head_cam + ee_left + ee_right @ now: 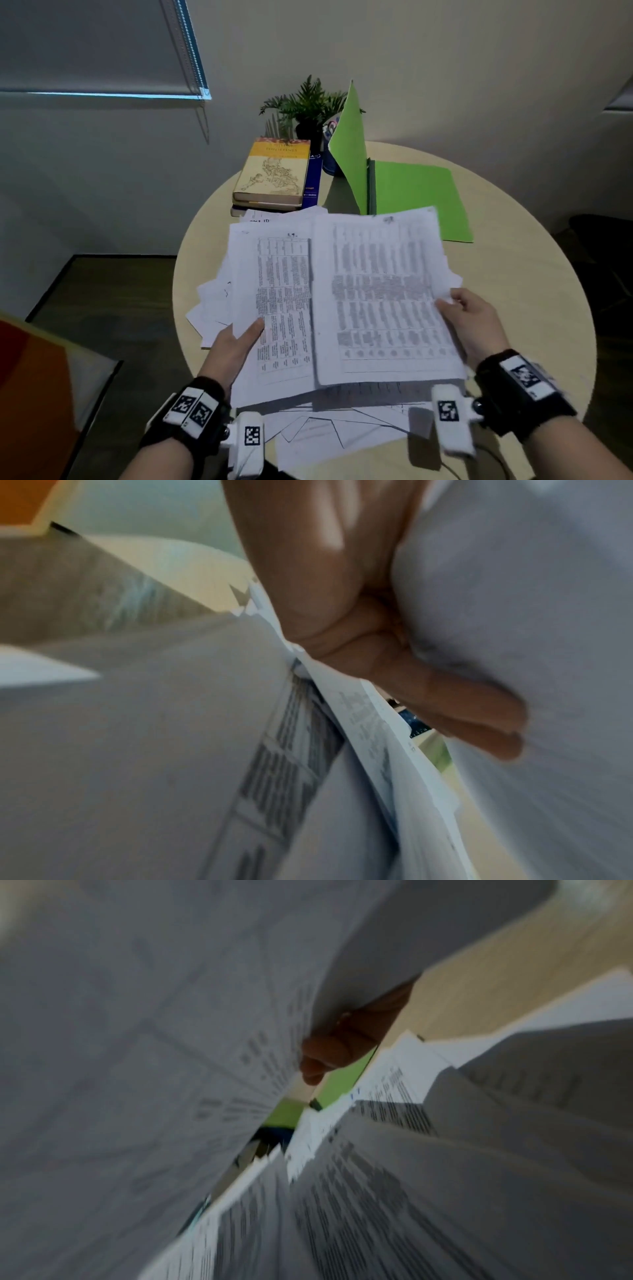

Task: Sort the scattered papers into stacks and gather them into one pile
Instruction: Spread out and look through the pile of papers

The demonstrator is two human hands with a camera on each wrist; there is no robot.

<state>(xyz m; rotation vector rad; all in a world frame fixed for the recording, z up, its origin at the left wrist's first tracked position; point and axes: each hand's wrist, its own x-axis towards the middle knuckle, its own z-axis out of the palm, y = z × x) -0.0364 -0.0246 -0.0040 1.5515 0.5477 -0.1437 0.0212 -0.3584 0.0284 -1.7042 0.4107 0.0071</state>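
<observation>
White printed papers lie scattered on a round beige table. My left hand holds a sheet with a printed table by its lower left edge, thumb on top. In the left wrist view the left hand's fingers lie against the underside of a paper. My right hand grips a thicker stack of printed pages at its right edge, lifted above the table. In the blurred right wrist view the right hand's fingers curl under that stack. More loose sheets lie beneath.
An open green folder stands at the back right, one flap raised. A pile of books sits at the back left, with a potted plant behind. Other sheets stick out past the table's left edge. A chair stands right.
</observation>
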